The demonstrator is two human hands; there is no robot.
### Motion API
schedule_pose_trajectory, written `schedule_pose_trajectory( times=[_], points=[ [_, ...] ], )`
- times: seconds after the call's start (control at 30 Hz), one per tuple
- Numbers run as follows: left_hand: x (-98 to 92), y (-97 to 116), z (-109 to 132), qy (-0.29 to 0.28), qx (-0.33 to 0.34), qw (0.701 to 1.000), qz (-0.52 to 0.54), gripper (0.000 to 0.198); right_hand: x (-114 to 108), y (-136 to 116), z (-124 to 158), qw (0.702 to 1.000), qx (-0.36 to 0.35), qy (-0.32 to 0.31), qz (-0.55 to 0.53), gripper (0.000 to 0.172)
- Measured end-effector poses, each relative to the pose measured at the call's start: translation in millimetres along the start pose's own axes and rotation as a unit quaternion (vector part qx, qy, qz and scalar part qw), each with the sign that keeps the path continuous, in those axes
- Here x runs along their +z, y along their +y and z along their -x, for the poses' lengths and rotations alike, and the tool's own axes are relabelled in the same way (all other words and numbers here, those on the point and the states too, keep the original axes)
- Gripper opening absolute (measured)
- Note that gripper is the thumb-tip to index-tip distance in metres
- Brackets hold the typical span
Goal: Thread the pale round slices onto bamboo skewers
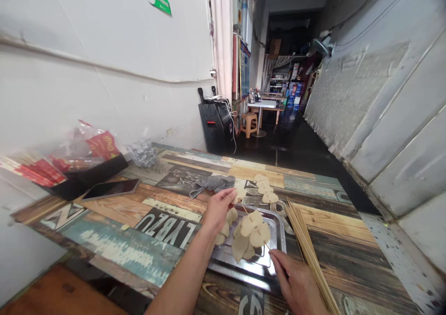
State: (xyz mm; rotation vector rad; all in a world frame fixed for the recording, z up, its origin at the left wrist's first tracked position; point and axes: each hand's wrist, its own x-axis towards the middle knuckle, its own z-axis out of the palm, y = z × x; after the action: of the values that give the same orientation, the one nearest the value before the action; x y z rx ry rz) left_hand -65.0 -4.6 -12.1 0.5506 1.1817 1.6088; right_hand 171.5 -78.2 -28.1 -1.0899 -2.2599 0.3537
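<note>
Between my two hands a thin wooden skewer [244, 206] runs over a shiny metal tray [281, 231], with pale flat slices [256, 229] threaded on it. My right hand [296, 278] pinches the skewer's near end, below the threaded slices. My left hand [219, 208] has thumb and fingers closed on another pale slice [240, 194] at the skewer's far end. More loose-looking pale slices [228, 224] lie in the tray, partly behind my left hand. Beyond the tray, a row of overlapping slices [265, 189] rests on the table.
A bundle of bare skewers [303, 240] lies right of the tray. Behind my left hand is a crumpled grey cloth [214, 184]. A phone [111, 189] and a black box [94, 178] with packets are on the left. A black speaker-like case [218, 127] stands past the table [334, 245].
</note>
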Motion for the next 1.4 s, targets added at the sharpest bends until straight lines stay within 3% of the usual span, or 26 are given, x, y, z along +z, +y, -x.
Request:
schedule_pose_trajectory(
  times=[0.37,0.7,1.13,1.4],
  points=[
    [4.6,2.4,3.9,-0.048,-0.026,0.998,0.034,0.051,6.1,6.8,0.6,1.0,0.002,0.011,0.02,0.032],
    [4.6,-3.7,2.3,-0.045,-0.004,0.998,-0.034,0.052,5.6,8.3,0.9,0.999,0.019,-0.012,0.031,0.034],
    [7.3,-2.9,7.6,-0.047,0.015,0.996,-0.08,0.04,1.5,3.4,-1.4,0.999,0.005,0.001,0.044,0.037],
    [10.4,-4.6,8.7,-0.028,0.013,0.996,-0.08,0.039,5.3,0.8,-1.9,0.997,-0.021,0.046,0.058,0.035]
  ],
)
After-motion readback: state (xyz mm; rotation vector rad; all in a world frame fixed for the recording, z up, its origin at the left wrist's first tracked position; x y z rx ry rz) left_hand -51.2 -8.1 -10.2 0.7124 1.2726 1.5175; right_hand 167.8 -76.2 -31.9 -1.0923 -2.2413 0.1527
